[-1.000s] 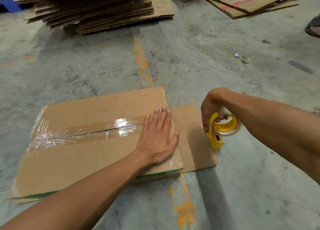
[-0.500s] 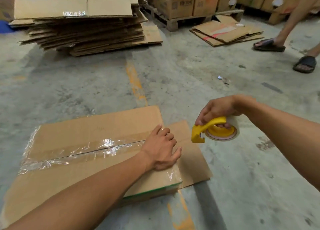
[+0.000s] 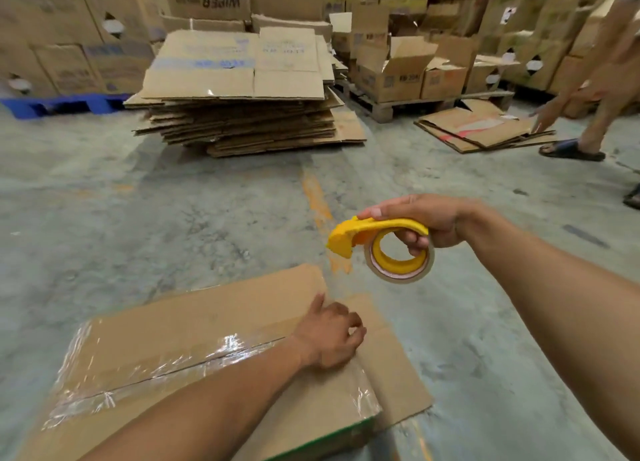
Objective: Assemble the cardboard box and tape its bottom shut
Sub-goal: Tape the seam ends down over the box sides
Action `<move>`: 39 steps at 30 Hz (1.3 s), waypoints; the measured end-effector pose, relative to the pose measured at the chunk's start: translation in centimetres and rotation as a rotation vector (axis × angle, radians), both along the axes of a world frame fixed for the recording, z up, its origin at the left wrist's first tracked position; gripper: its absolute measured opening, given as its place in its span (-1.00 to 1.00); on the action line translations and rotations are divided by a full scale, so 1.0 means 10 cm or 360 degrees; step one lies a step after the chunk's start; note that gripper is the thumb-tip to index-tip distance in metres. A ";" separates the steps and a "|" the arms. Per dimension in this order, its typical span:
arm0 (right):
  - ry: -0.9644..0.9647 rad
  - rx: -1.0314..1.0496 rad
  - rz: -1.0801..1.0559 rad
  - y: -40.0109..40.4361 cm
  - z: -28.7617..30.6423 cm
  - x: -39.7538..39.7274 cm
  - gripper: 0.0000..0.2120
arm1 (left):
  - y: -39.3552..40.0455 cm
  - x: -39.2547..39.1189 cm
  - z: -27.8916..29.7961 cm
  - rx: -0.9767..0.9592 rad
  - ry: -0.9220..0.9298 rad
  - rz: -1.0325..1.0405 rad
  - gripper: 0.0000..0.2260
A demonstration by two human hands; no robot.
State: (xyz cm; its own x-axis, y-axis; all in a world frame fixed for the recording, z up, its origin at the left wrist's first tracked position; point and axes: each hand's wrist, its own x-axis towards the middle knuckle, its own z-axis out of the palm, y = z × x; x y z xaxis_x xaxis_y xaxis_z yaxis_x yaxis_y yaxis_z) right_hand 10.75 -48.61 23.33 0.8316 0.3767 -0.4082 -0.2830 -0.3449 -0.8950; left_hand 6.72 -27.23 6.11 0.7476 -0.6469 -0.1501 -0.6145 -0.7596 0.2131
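Observation:
A flattened cardboard box (image 3: 194,325) lies on the concrete floor at lower left, its middle seam covered by clear tape (image 3: 166,367) that wraps over both ends. My left hand (image 3: 329,336) rests on the box's right end with the fingers curled at the edge; whether it grips the cardboard is unclear. One flap (image 3: 394,367) sticks out flat to the right of that hand. My right hand (image 3: 426,221) holds a yellow tape dispenser (image 3: 381,242) with its roll of clear tape, raised in the air above and right of the box.
A tall stack of flattened cartons (image 3: 239,103) sits on the floor straight ahead. Boxes on a wooden pallet (image 3: 412,76) and loose flat cardboard (image 3: 481,128) lie at back right. Another person's legs in sandals (image 3: 571,148) stand at far right. A blue pallet (image 3: 65,103) is at back left.
My right hand has lifted the tape dispenser up and away from the box's right end. My left hand went from flat on the box to curled at its edge. The view tilted up.

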 end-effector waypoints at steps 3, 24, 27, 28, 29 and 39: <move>0.0019 0.0218 -0.0105 0.09 -0.04 -0.03 -0.63 | 0.25 0.21 0.45 -0.0612 0.0343 0.0402 -0.64; 0.0055 0.0724 -0.0085 0.12 -0.06 -0.12 -0.39 | 0.45 0.05 1.39 -0.2312 0.2296 0.1060 -0.80; 0.0058 0.0717 -0.0082 0.12 -0.08 -0.13 -0.41 | 0.44 0.08 1.38 -0.2345 0.2290 0.1053 -0.92; 0.0059 0.0711 -0.0082 0.12 -0.08 -0.13 -0.41 | 0.44 0.09 1.37 -0.2342 0.2296 0.1057 -0.94; 0.0061 0.0706 -0.0081 0.12 -0.08 -0.13 -0.41 | 0.45 0.10 1.37 -0.2334 0.2301 0.1060 -0.94; 0.0069 0.0606 -0.0065 0.11 -0.09 -0.11 -0.42 | 0.50 0.17 1.35 -0.2228 0.2440 0.1123 -0.71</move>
